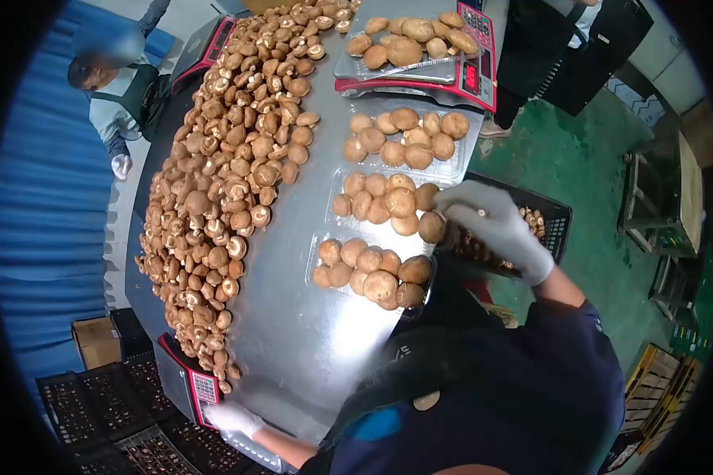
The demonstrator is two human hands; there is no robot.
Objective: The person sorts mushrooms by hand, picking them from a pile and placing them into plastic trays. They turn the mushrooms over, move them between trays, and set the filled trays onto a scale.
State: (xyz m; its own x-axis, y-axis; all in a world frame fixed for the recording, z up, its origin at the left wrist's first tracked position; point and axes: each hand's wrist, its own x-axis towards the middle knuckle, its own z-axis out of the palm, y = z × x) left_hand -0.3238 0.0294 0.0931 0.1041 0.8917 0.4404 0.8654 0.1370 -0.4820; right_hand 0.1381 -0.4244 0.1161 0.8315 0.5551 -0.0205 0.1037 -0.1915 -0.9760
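My right hand (495,226), in a white glove, is over the right end of the middle tray of mushrooms (384,198). Its fingers are curled, and a small pale bit shows between them; what it is stays unclear. A filled tray (372,273) lies below that one and another (408,138) above it. My left hand (231,418), also gloved, has its fingers stretched out at the edge of a red-framed scale (204,388). Between the hands, a large heap of brown mushrooms (222,158) runs along the metal table (293,301).
At the top, a scale (475,75) holds a loaded mushroom tray (408,43). A black crate (558,226) stands beyond my right hand. Across the table is a person (127,99); another person (531,47) stands at top right. Dark crates (95,404) are at lower left.
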